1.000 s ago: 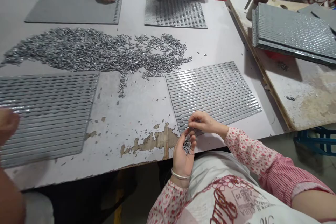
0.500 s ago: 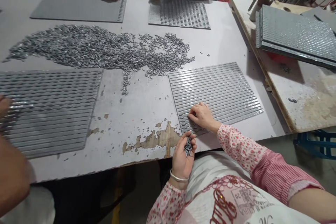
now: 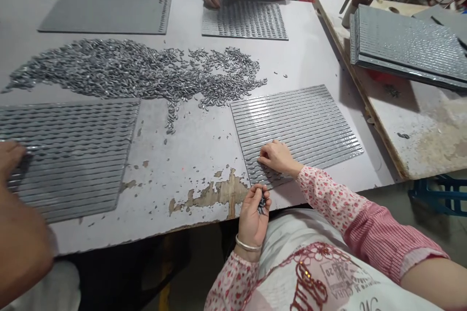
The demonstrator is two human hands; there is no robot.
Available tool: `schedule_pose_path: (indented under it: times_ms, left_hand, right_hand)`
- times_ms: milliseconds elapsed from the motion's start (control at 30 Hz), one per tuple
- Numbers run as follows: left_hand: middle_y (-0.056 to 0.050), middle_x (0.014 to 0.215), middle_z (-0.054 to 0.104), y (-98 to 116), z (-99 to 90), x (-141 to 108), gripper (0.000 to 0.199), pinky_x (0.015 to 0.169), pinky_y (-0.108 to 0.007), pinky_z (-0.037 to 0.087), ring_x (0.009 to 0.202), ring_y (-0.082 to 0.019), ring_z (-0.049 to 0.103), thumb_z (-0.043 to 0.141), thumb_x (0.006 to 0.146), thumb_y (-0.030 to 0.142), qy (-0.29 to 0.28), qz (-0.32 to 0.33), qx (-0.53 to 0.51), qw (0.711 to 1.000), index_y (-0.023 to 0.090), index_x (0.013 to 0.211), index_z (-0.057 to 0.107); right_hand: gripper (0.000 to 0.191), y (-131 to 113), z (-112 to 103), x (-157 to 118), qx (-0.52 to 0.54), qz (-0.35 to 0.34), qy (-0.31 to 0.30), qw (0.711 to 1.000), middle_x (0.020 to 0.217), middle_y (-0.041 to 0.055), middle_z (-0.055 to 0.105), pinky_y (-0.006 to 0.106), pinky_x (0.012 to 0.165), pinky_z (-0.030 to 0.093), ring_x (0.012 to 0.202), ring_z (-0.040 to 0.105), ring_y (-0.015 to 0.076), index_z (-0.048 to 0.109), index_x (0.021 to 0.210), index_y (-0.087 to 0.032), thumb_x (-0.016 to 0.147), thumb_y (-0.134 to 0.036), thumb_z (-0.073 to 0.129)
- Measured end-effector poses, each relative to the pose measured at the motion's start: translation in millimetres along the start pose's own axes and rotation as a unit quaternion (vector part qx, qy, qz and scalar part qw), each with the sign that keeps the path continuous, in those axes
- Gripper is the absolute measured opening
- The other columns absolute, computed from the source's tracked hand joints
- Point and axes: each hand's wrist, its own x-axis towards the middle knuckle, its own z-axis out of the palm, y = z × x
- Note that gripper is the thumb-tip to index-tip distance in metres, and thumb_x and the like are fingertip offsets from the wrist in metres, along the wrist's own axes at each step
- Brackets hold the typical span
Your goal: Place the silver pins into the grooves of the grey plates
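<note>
My left hand (image 3: 254, 214), with a bangle at the wrist, is cupped around a small bunch of grey metallic pieces (image 3: 261, 201) at the table's front edge. Its fingers are curled inward over them. Above and to the right, my right hand (image 3: 276, 156) rests on the near left part of a grey ridged board (image 3: 302, 121). Its fingertips are pinched together against the ridges, and what they hold is too small to make out. Wavy rows show near the board's lower left corner. A long heap of similar grey pieces (image 3: 120, 68) lies beyond, on the pale table.
A co-worker's hand (image 3: 10, 158) works on another ridged board (image 3: 83, 165) at left. Two boards (image 3: 102, 9) (image 3: 251, 19) lie across the table near other people's hands. Stacked boards (image 3: 408, 43) sit on a side table (image 3: 438, 155) at right.
My left fingers and thumb have closed more over the pieces, hiding some. My right hand stays at nearly the same spot on the board. Across the table, a person's hands have drawn together.
</note>
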Motion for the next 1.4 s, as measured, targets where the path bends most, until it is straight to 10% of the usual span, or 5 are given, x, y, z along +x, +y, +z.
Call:
schedule_pose_path:
  times_ms: [200,400,567,867,1400]
  left_hand:
    - [-0.002,0.074,0.062,2.7,4.6,3.4,0.021,0.047,-0.011,0.042,0.057,-0.004,0.052,0.076,0.066,0.02,0.042,0.015,-0.001,0.999,0.014,0.082,0.065]
    - [0.002,0.065,0.06,3.1,4.5,4.7,0.029,0.042,-0.012,0.038,0.051,-0.004,0.05,0.081,0.058,0.026,0.059,0.031,0.008,0.998,0.016,0.076,0.06]
    - [0.004,0.063,0.058,-0.6,5.4,6.9,0.028,0.044,-0.013,0.038,0.051,-0.004,0.049,0.079,0.06,0.027,0.043,0.047,0.034,0.997,0.016,0.078,0.061]
    - [-0.002,0.075,0.061,1.3,0.3,3.9,0.018,0.05,-0.014,0.042,0.059,-0.006,0.052,0.068,0.072,0.019,0.024,-0.004,0.015,1.0,0.016,0.09,0.065]
    - [-0.002,0.075,0.061,-1.1,1.4,1.6,0.019,0.045,-0.014,0.039,0.057,-0.007,0.051,0.073,0.068,0.022,0.016,0.002,0.005,1.0,0.016,0.082,0.062]
  right_hand:
    - [0.018,4.6,-3.6,-7.5,0.135,-0.024,0.012,0.99,0.076,0.0036,0.063,0.027,0.07,0.037,0.077,0.051,0.0164,0.063,0.075,-0.016,0.082,-0.032,0.061]
    - [0.024,0.9,-5.6,-49.7,0.458,-0.137,-0.119,0.87,0.08,0.002,0.063,0.022,0.064,0.044,0.071,0.056,0.0113,0.064,0.087,-0.014,0.08,-0.037,0.063]
    - [0.026,-3.7,-0.4,-61.5,0.515,-0.067,-0.103,0.848,0.07,0.0,0.059,0.021,0.058,0.042,0.063,0.053,0.0099,0.061,0.081,-0.013,0.081,-0.04,0.061]
    - [0.011,18.4,3.0,-25.2,0.145,-0.002,0.095,0.985,0.076,0.0025,0.062,0.029,0.076,0.035,0.08,0.05,0.0167,0.063,0.077,-0.018,0.083,-0.025,0.057]
    - [0.007,19.2,3.1,-16.7,0.119,0.012,0.077,0.99,0.071,0.0013,0.06,0.027,0.069,0.034,0.075,0.049,0.016,0.061,0.077,-0.018,0.079,-0.024,0.061]
